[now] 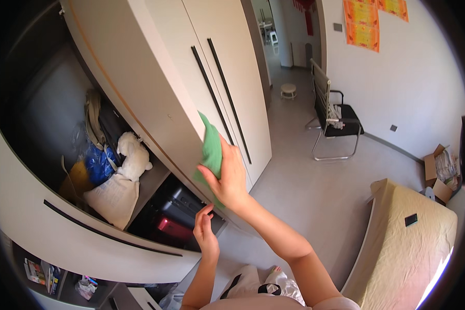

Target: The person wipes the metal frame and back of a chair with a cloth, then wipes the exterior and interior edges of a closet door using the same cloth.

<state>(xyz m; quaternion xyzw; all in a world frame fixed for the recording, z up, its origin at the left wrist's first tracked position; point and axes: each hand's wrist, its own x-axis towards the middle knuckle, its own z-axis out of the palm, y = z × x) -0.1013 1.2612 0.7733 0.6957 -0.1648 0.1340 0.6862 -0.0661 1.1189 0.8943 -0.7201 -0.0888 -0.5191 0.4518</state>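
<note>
My right hand (232, 176) presses a folded green cloth (212, 149) against the edge of an open cream wardrobe door (155, 85). The thumb lies on the near side of the cloth, with the fingers along its far side. Lower down, my left hand (206, 228) is raised near the door's bottom corner, fingers loosely curved and holding nothing. Whether its fingertips touch the door cannot be made out. Behind the door, the open compartment holds a white plush toy (133, 157), a cream cloth bag (114, 197) and a blue plastic bag (99, 162). Dark suitcases (174, 209) stand below them.
Shut wardrobe doors with long black handles (229, 100) adjoin the open one. A black chair (341, 120) and a small round stool (288, 91) stand on the grey floor. At right, a phone (411, 220) lies on a yellow-covered bed (403, 263), near a cardboard box (431, 168).
</note>
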